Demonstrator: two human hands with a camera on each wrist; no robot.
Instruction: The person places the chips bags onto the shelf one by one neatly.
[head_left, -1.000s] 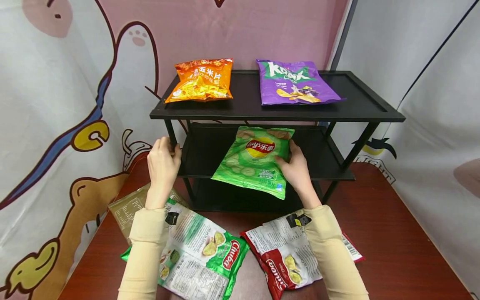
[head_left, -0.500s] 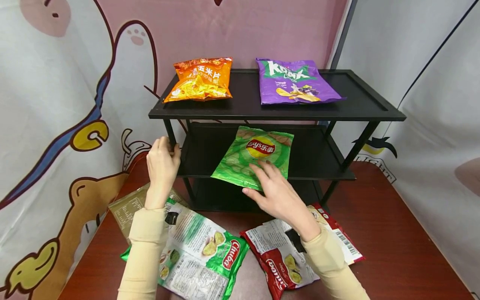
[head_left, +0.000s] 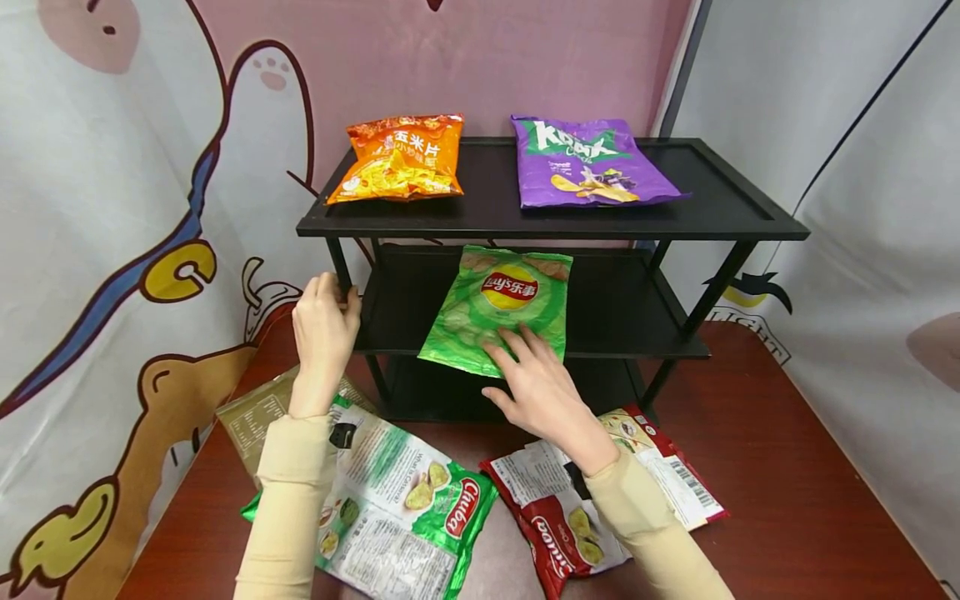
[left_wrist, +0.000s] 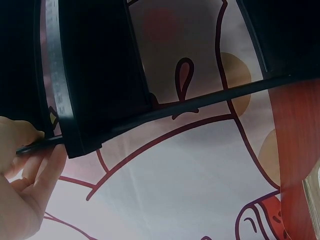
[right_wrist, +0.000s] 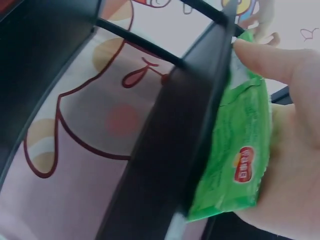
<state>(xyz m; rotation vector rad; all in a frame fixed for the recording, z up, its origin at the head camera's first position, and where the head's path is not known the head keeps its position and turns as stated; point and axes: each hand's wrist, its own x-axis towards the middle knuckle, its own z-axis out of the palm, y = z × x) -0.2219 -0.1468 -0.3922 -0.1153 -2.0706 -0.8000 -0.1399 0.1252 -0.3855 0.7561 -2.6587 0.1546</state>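
Observation:
A green bag of Lay's chips (head_left: 517,287) lies on the middle shelf (head_left: 622,308) of a black rack, its label facing up. My right hand (head_left: 536,387) rests on the bag's lower front part with straight, spread fingers, hiding its lower right corner. In the right wrist view, the green bag (right_wrist: 237,150) sits at the shelf's edge, with the right hand (right_wrist: 295,130) against it. My left hand (head_left: 326,333) holds the rack's front left post (head_left: 340,260). The left wrist view shows the thumb and fingers of the left hand (left_wrist: 30,180) curled round the black post (left_wrist: 165,112).
On the top shelf (head_left: 487,179) lie an orange snack bag (head_left: 408,162) and a purple chip bag (head_left: 592,162). Below, on the brown table (head_left: 787,467), are a green Chuba bag (head_left: 405,500), a red Chuba bag (head_left: 562,517) and a gold-coloured bag (head_left: 258,417).
My right hand has let go of the Lay's bag's right edge and moved onto its lower front. The bag has shifted a little left. The left hand has stayed on the post.

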